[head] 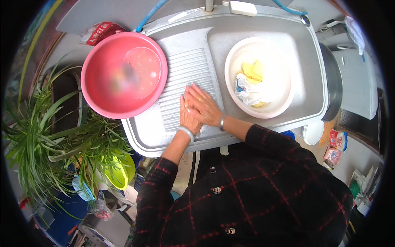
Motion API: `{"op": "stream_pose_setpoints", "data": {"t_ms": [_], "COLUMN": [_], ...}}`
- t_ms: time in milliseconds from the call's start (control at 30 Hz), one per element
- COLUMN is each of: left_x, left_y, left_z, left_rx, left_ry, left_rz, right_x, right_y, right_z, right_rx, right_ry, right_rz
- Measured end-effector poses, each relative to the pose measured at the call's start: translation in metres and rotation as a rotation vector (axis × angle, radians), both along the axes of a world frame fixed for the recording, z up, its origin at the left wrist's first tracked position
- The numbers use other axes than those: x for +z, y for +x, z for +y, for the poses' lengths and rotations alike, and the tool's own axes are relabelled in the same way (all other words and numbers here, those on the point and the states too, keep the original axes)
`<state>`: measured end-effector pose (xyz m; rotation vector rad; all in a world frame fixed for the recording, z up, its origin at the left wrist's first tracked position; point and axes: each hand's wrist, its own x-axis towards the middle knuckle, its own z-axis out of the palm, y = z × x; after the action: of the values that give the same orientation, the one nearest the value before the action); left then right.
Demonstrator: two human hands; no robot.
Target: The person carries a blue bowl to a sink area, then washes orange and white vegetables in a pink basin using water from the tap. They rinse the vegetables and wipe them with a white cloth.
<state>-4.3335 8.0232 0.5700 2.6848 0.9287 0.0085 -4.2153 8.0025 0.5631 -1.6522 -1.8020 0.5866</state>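
My left hand (189, 121) and my right hand (206, 108) meet over the ribbed washboard (185, 64) of a metal sink. The right one lies across the left, fingers stretched out; their palms are hidden, and no held thing shows. Each wrist wears a bangle. To the left, a pink basin (98, 102) holds water with a blurred reflection. A pale basin (230, 88) stands in the sink bowl (308, 92) to the right. Inside it lie a yellow cloth (253, 70) and a white cloth (245, 92) with a blue mark; glare washes out part of that basin.
A blue hose (151, 14) and a white soap-like block (243, 8) are at the sink's back rim. Long-leaved plants (40, 129) crowd the left side, above a lime-green container (118, 173). Packets (338, 140) and white plates (313, 132) lie lower right.
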Motion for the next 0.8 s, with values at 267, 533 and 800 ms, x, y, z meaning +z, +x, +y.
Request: {"op": "stream_pose_setpoints", "data": {"t_ms": [267,533,800], "left_x": [-0.022,-0.051,-0.039], "left_y": [0.045,0.063,0.053], "left_z": [0.075,0.111,0.034], "left_rx": [0.351,0.146,0.088], "left_ry": [-0.053,0.196,0.114], "left_rz": [-0.195,0.004,0.129], "right_x": [-0.024,-0.05,-0.05], "right_y": [0.027,0.04,0.025], "right_z": [0.078,0.102,0.013], "right_rx": [0.022,-0.198,-0.083], "right_ry": [0.13,0.165,0.135], "right_rz": [0.09,0.14,0.163]}}
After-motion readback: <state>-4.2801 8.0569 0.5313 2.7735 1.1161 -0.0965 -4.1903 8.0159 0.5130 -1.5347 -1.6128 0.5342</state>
